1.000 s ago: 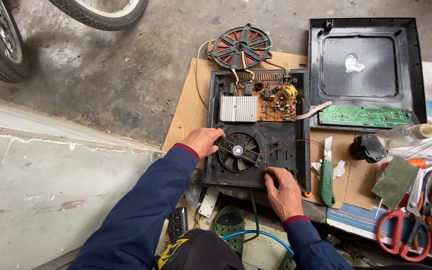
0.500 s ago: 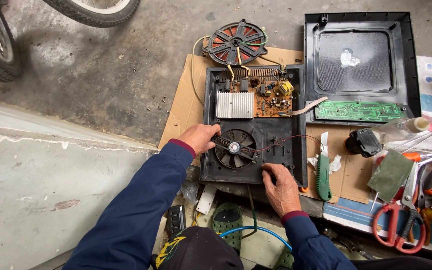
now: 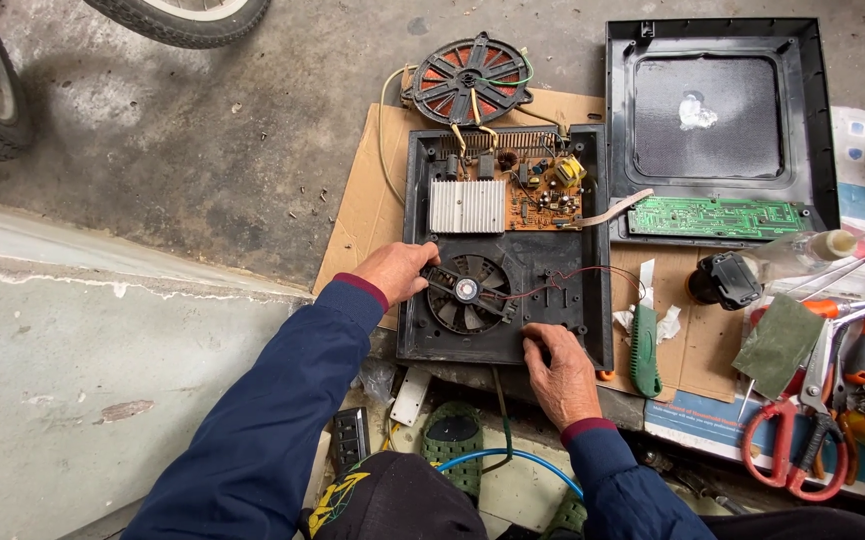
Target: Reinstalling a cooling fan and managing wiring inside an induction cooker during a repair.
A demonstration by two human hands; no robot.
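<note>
— Where are the hands?

— Both are on the black tray (image 3: pixel 592 300) of an opened cooker, which lies on a sheet of cardboard (image 3: pixel 362 210) on the concrete floor. The left hand (image 3: pixel 397 272) rests at the left edge of the round fan (image 3: pixel 466 292), its fingers curled loosely against the fan's rim, pinching nothing that I can see.

— And the other?

— The right hand (image 3: pixel 562 375) sits at the tray's near edge, just right of the fan, fingers bent down onto the plastic; whether they grip something small, I cannot tell.

— What else is in the tray?

— A ribbed metal block (image 3: pixel 466 206) and a brown circuit board (image 3: pixel 549 195) at the far end. A red coil disc (image 3: pixel 467 78) lies beyond the tray, wired to it.

— To the right?

— The black lid (image 3: pixel 620 130) with a green circuit board (image 3: pixel 714 216), a green knife (image 3: pixel 644 350) and red scissors (image 3: pixel 787 440).
</note>
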